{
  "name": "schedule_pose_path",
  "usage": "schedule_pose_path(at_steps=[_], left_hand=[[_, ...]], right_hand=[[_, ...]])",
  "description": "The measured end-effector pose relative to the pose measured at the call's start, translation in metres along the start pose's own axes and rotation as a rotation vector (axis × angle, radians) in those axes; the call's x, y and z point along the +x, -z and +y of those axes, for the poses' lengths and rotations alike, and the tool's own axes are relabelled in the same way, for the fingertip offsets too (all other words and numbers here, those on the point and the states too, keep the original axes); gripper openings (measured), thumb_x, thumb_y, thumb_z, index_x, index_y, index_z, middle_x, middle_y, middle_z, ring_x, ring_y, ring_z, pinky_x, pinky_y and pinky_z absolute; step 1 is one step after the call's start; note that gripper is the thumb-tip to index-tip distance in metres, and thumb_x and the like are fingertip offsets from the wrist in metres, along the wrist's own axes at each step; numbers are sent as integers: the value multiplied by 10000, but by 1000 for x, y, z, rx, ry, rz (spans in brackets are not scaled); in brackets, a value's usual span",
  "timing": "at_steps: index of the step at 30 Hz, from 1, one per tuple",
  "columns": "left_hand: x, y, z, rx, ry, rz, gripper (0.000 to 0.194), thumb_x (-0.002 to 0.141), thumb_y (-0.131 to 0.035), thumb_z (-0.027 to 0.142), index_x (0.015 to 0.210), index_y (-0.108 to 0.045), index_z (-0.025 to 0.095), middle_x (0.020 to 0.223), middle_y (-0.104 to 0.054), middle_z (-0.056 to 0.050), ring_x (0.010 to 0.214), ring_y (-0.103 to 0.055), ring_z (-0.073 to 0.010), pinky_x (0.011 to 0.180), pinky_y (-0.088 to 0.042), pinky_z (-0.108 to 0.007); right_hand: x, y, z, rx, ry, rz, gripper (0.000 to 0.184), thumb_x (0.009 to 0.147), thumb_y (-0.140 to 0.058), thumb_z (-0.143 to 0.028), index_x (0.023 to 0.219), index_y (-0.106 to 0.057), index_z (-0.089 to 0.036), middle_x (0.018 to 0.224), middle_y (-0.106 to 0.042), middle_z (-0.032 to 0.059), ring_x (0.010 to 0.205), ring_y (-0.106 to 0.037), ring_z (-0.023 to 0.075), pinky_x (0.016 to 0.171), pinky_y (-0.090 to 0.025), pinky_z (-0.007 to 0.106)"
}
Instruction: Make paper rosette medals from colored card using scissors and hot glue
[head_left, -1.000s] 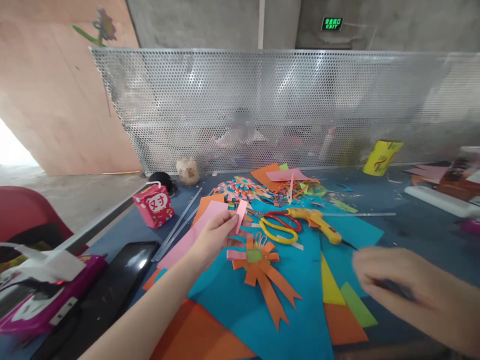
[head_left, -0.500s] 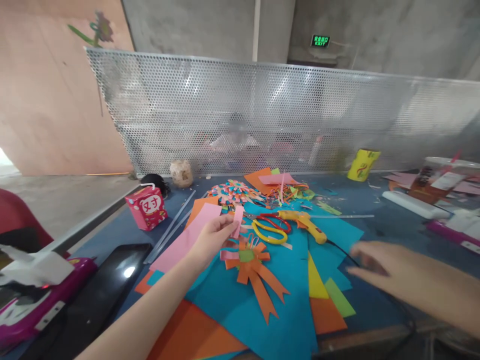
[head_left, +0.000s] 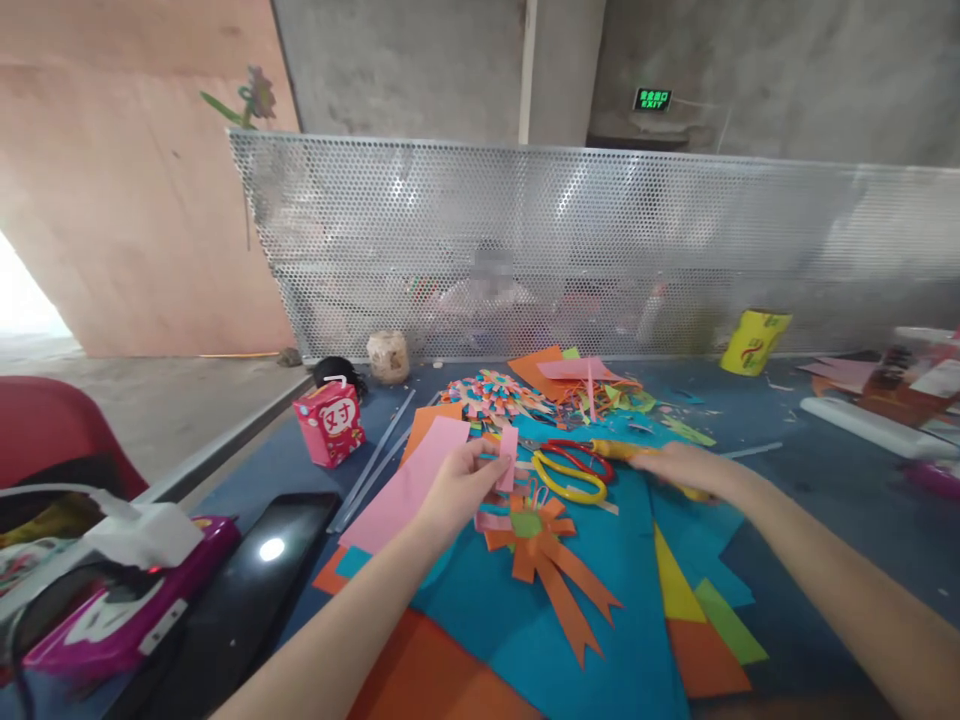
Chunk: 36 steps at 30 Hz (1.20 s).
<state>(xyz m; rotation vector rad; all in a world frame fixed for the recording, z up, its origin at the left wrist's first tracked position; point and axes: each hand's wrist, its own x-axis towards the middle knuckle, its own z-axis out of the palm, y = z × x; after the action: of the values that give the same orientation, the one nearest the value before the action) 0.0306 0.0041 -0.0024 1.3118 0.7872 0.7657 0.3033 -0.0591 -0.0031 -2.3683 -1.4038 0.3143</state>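
My left hand (head_left: 469, 485) pinches a narrow pink paper strip (head_left: 508, 458) upright between thumb and fingers. Just below it lies an orange paper rosette (head_left: 544, 555) with a green centre, forked tails and a pink loop at its left. My right hand (head_left: 686, 468) is over the yellow hot glue gun (head_left: 615, 449), touching it and covering much of its body. Blur and the back of the hand hide how its fingers close. Between the hands are scissors (head_left: 574, 480) with red and yellow handles. Blue paper (head_left: 592, 630) lies underneath.
A red drink carton (head_left: 328, 425), clear glue sticks (head_left: 379, 460), a phone (head_left: 277, 560) and a purple power strip (head_left: 142, 625) are at left. Behind are a multicoloured paper flower (head_left: 491, 393), paper scraps (head_left: 600, 395), a yellow container (head_left: 754, 342) and a perforated metal screen (head_left: 450, 230).
My right hand has moved from the lower right, leftward and away from me, onto the hot glue gun. My left hand keeps the pink paper strip. The view has shifted slightly.
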Motion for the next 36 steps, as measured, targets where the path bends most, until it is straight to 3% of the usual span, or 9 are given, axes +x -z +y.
schedule_pose_path(at_steps=[3, 6, 8, 10, 13, 17, 23, 29, 36], left_hand=[[1, 0, 1, -2, -10, 10, 108, 751, -553, 223, 734, -466, 161, 649, -668, -32, 566, -652, -154, 433, -462, -181], [1, -1, -1, -23, -4, 5, 106, 767, -527, 231, 726, -451, 169, 642, -665, -25, 564, -652, -154, 432, -470, -186], [-1, -2, -2, -25, 1, 8, 120, 757, -537, 252, 727, -454, 171, 643, -665, -25, 567, -652, -158, 433, -474, -194], [-2, -3, -3, -31, -6, 23, 142, 731, -561, 272, 722, -462, 171, 652, -665, -23, 558, -649, -158, 428, -470, -198], [-4, -4, -3, -36, -56, 59, 143, 709, -568, 272, 691, -478, 163, 645, -661, -16, 567, -644, -146, 438, -457, -188], [-5, -3, 0, -26, -101, 109, 124, 708, -547, 251, 654, -479, 163, 558, -626, 2, 583, -645, -148, 440, -429, -173], [-3, -3, 5, -34, -117, 153, 117, 720, -525, 257, 668, -493, 158, 565, -621, 5, 544, -638, -142, 447, -419, -183], [-2, -4, 5, -28, -126, 152, 102, 722, -525, 229, 655, -509, 155, 502, -588, 24, 519, -628, -132, 447, -422, -179], [-1, -4, 1, 13, -106, 124, 128, 730, -531, 270, 688, -499, 153, 627, -661, -36, 591, -652, -165, 460, -435, -193]], right_hand=[[-3, 8, -1, 125, -81, -124, 380, 709, -478, -503, 507, -493, -181, 423, -511, 17, 379, -527, 149, 330, -380, 238], [-11, 10, -10, 255, -69, -76, 317, 759, -416, -487, 781, -501, -182, 640, -591, 33, 513, -596, 142, 395, -435, 221], [-20, 11, -22, 348, -2, 18, 312, 747, -446, -477, 865, -459, -188, 681, -598, 36, 537, -602, 150, 408, -445, 226], [-30, 12, -38, 385, 113, 145, 294, 717, -497, -464, 805, -441, -189, 573, -570, 15, 502, -585, 166, 419, -451, 247], [-42, 10, -64, 311, 293, 427, 281, 655, -569, -428, 724, -417, -201, 525, -540, -5, 443, -550, 166, 405, -424, 258], [-45, -3, -85, 166, 483, 658, 268, 650, -567, -397, 735, -406, -200, 601, -549, 19, 468, -553, 162, 390, -391, 235], [-36, -22, -73, -113, 608, 909, 265, 734, -499, -422, 787, -400, -182, 639, -514, 35, 487, -536, 161, 386, -370, 231], [-35, -23, -65, -262, 685, 994, 265, 780, -465, -401, 855, -415, -151, 680, -506, 45, 528, -534, 155, 386, -375, 217], [-37, -21, -70, -290, 776, 1028, 245, 796, -460, -344, 870, -422, -114, 713, -541, 80, 549, -559, 161, 377, -395, 208]])
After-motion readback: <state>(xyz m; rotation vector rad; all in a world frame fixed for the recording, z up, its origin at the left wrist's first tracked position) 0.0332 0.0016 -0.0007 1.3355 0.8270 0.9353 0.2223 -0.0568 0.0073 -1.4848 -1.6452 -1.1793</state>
